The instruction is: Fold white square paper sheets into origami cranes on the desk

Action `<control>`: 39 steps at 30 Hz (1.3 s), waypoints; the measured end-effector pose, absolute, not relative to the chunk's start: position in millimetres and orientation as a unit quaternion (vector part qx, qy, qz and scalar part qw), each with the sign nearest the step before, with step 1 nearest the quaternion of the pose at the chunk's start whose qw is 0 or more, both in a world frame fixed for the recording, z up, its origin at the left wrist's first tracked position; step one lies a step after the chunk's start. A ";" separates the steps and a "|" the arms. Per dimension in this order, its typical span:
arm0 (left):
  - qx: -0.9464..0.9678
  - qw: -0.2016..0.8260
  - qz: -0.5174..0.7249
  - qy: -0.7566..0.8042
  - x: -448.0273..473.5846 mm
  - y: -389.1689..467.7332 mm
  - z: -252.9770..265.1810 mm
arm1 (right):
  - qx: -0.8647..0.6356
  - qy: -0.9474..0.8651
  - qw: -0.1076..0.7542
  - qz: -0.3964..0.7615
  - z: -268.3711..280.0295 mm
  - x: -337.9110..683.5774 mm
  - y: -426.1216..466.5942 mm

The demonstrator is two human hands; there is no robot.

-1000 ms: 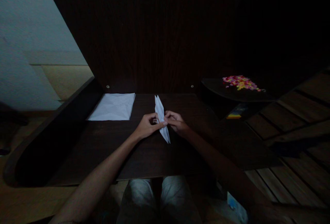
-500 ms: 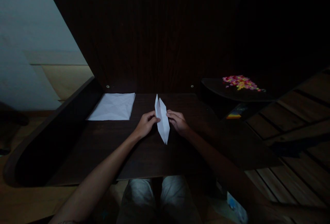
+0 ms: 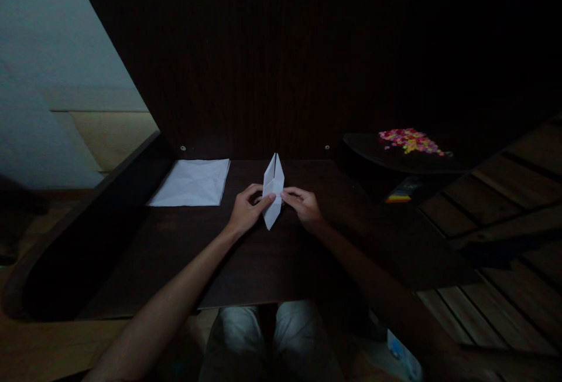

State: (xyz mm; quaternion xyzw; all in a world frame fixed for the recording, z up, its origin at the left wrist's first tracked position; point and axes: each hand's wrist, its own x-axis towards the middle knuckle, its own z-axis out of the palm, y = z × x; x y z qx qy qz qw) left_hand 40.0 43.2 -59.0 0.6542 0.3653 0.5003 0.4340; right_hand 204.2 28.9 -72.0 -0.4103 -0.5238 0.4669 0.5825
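A folded white sheet of paper [image 3: 273,186], narrow and pointed at both ends, is held between my two hands above the dark desk [image 3: 246,276]. My left hand [image 3: 248,209] pinches its left side, thumb on the near face and fingers behind. On the right edge, my right hand [image 3: 304,206] grips it with thumb and fingertips. A slit splits the paper's upper point into two tips. To the left on the desk lies a stack of creased white paper sheets [image 3: 191,183].
A small curved shelf [image 3: 369,150] at the right carries a pile of pink, red and yellow bits [image 3: 413,140]. A tall dark panel [image 3: 263,60] rises behind the desk. A raised side board [image 3: 88,224] borders the left. My knees are under the front edge.
The folded paper has turned and its layers have been brought flatter, with the upper tips now side by side. My left thumb has shifted further across its face.
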 end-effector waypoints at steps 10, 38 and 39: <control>0.521 0.617 0.475 0.350 39.3 45.6 -64.1 | -0.451 -0.497 0.593 0.445 -68.8 202.5 27.9; 0.542 0.717 0.308 0.311 37.3 37.5 -54.5 | -0.440 -0.517 0.508 0.530 -66.2 205.1 24.9; 0.548 0.715 0.297 0.317 36.9 36.9 -53.2 | -0.444 -0.521 0.508 0.523 -66.3 205.2 25.0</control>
